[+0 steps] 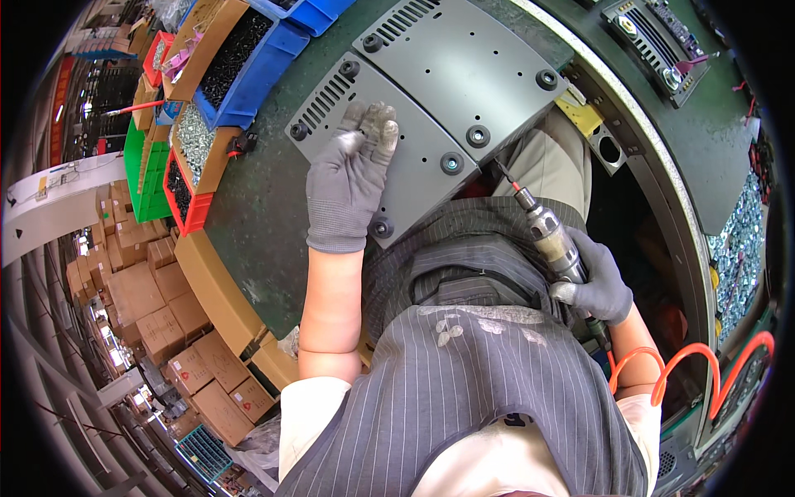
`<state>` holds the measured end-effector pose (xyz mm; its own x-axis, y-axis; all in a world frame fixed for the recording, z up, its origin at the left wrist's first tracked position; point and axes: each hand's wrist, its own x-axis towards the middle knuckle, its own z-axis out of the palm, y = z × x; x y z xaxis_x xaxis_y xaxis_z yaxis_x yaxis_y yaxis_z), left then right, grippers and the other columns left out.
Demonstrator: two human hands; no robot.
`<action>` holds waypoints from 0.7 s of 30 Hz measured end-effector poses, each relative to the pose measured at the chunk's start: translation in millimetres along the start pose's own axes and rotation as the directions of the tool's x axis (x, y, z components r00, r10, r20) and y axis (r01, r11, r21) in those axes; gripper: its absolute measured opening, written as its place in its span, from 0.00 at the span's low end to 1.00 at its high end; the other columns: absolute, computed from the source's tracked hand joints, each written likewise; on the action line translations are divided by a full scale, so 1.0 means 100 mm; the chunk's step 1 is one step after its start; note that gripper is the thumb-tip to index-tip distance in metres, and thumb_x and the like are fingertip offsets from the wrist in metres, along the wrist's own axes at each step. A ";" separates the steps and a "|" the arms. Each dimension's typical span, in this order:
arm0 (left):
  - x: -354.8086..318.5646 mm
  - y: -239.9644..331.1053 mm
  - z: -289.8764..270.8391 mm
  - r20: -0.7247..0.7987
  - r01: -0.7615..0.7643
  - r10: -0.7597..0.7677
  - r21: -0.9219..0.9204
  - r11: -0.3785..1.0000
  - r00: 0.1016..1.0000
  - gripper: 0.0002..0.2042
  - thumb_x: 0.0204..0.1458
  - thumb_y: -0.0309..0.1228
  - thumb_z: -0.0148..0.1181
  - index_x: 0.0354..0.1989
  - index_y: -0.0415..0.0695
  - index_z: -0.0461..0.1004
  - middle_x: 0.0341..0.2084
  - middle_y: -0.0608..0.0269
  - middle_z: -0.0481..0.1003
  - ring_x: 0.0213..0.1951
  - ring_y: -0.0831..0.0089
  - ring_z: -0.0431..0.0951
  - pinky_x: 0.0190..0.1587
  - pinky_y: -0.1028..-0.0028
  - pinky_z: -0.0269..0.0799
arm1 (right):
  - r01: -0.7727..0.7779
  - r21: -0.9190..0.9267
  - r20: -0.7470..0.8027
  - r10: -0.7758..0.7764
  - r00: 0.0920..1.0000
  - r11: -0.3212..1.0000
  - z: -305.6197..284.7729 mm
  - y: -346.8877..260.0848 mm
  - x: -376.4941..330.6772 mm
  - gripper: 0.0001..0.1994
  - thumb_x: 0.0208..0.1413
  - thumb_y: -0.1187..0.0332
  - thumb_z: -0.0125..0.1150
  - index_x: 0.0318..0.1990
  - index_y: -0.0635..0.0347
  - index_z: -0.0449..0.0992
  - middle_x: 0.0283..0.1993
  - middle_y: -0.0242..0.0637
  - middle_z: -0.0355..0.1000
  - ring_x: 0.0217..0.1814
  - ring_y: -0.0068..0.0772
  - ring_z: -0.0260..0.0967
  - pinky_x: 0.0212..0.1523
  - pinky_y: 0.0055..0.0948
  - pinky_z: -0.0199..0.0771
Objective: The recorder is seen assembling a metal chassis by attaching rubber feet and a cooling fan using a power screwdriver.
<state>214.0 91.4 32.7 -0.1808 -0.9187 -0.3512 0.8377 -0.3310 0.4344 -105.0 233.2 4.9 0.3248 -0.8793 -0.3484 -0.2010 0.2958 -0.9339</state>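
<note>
My left hand, in a grey work glove with worn pale fingertips, is over the nearer grey metal panel. Its fingers are curled together; whatever they may hold is too small to make out. In my gloved right hand is a pneumatic screwdriver, its bit pointing up-left beside the panels' near right edge. A second slotted metal panel lies against the first. Round black rubber feet sit at the panels' corners, and one foot shows a shiny centre.
An orange coiled air hose trails at lower right. Blue bins, a red bin and cardboard trays of small screws line the left bench side. At upper right lies a slotted metal part. Brown cartons are stacked beyond the bench.
</note>
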 end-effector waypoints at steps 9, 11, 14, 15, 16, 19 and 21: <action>-0.02 0.01 -0.07 0.089 0.023 -0.027 0.052 0.998 0.996 0.16 0.61 0.25 0.39 0.55 0.35 0.62 0.46 0.47 0.72 0.44 0.62 0.77 0.45 0.66 0.79 | -0.029 0.041 0.037 0.028 0.999 0.999 0.02 -0.03 0.11 0.40 0.34 0.51 0.71 0.55 0.66 0.65 0.39 0.40 0.72 0.40 0.29 0.69 0.45 0.29 0.68; -0.02 0.00 -0.10 0.076 -0.018 0.007 0.149 0.989 0.997 0.16 0.62 0.28 0.42 0.55 0.36 0.63 0.41 0.53 0.74 0.38 0.66 0.79 0.38 0.70 0.81 | -0.046 0.108 0.075 0.038 0.996 0.993 0.01 -0.04 0.12 0.38 0.36 0.53 0.70 0.55 0.66 0.65 0.38 0.41 0.72 0.39 0.28 0.69 0.45 0.29 0.68; 0.00 -0.01 -0.11 0.098 -0.024 0.010 0.151 0.988 0.995 0.15 0.61 0.31 0.44 0.53 0.37 0.65 0.36 0.58 0.75 0.32 0.71 0.77 0.32 0.74 0.78 | -0.008 -0.061 0.051 0.011 0.999 0.998 -0.02 -0.05 0.13 0.37 0.37 0.56 0.69 0.55 0.66 0.65 0.37 0.43 0.73 0.38 0.30 0.70 0.44 0.29 0.69; 0.01 -0.02 -0.11 0.099 0.011 -0.026 0.149 0.989 0.995 0.15 0.61 0.31 0.44 0.53 0.37 0.65 0.36 0.58 0.75 0.32 0.71 0.77 0.32 0.74 0.78 | -0.006 -0.048 0.030 0.008 1.000 0.999 -0.03 -0.06 0.14 0.37 0.37 0.56 0.69 0.55 0.66 0.65 0.37 0.43 0.73 0.38 0.30 0.70 0.44 0.29 0.69; 0.01 -0.02 -0.11 0.135 0.011 -0.029 0.128 0.992 0.990 0.14 0.61 0.32 0.45 0.52 0.39 0.67 0.34 0.58 0.75 0.30 0.73 0.75 0.29 0.76 0.74 | 0.007 -0.069 0.034 -0.005 0.999 0.998 -0.04 -0.07 0.15 0.36 0.38 0.57 0.69 0.55 0.66 0.64 0.36 0.43 0.73 0.38 0.30 0.70 0.44 0.30 0.69; 0.01 -0.03 -0.10 0.157 0.010 -0.027 0.105 0.994 0.987 0.13 0.61 0.33 0.47 0.50 0.40 0.69 0.31 0.60 0.74 0.26 0.77 0.70 0.25 0.80 0.68 | 0.011 -0.073 0.042 -0.008 0.999 0.997 -0.06 -0.10 0.16 0.36 0.38 0.58 0.69 0.56 0.67 0.64 0.37 0.44 0.73 0.38 0.32 0.71 0.44 0.30 0.69; 0.01 -0.04 -0.10 0.150 0.003 -0.019 0.106 0.994 0.989 0.13 0.60 0.32 0.48 0.50 0.40 0.69 0.30 0.61 0.73 0.25 0.78 0.68 0.24 0.81 0.65 | 0.008 -0.059 0.044 -0.006 0.999 0.998 -0.06 -0.11 0.18 0.37 0.38 0.58 0.69 0.56 0.67 0.64 0.37 0.44 0.73 0.39 0.33 0.71 0.45 0.31 0.69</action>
<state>215.5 93.4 22.7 -0.2717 -0.9342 -0.2311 0.7779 -0.3546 0.5188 -102.2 211.9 9.4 0.3663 -0.8637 -0.3462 -0.2522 0.2660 -0.9304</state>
